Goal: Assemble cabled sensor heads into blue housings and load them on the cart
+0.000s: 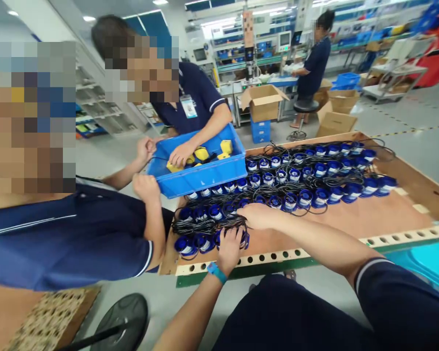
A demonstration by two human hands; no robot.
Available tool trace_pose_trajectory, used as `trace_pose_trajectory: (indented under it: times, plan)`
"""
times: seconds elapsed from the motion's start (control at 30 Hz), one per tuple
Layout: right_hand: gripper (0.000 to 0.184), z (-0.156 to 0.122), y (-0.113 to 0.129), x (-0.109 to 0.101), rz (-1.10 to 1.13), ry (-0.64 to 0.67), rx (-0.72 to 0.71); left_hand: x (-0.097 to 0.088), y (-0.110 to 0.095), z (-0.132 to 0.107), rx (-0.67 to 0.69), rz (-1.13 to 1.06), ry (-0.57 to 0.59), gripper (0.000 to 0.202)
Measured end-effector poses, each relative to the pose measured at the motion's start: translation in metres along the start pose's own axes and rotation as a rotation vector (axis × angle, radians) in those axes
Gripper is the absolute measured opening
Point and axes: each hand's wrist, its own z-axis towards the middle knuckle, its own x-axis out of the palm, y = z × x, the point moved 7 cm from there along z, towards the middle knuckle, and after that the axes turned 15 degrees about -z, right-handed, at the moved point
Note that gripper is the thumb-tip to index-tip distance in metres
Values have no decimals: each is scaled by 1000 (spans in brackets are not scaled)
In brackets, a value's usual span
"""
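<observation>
My left hand [230, 246], with a light-blue band at the wrist, rests its curled fingers over a dark blue round part [245, 240] in the nearest row. Just above it, my right hand [258, 216] is closed at a bundle of black cable [241, 223]; its fingertips are partly hidden. Further blue round parts [205, 242] with white labels stand in rows to either side and behind. Coiled black cables [192, 227] lie between those rows.
The parts stand on a wooden tray [362, 224] with a holed front strip. Across from me, two co-workers hold a blue bin [205, 183] containing yellow pieces [201, 154] over the tray's left end. A round stool [120, 321] is at lower left, a turquoise plastic surface [431, 263] at right.
</observation>
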Motion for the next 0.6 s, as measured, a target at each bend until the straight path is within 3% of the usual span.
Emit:
trace_pose_trajectory:
  times: [0.17,0.33,0.43,0.6]
  plan:
    - [33,57,15,37,27,37,-25,5,6,-18,-32,-32,-125,59]
    - [40,85,21,73,51,44,-23,12,11,-32,9,-32,-194,48]
    - [42,93,21,80,60,11,-46,14,16,-34,16,-28,-218,46]
    - [22,109,21,82,48,94,-80,15,28,-36,87,-65,-236,47]
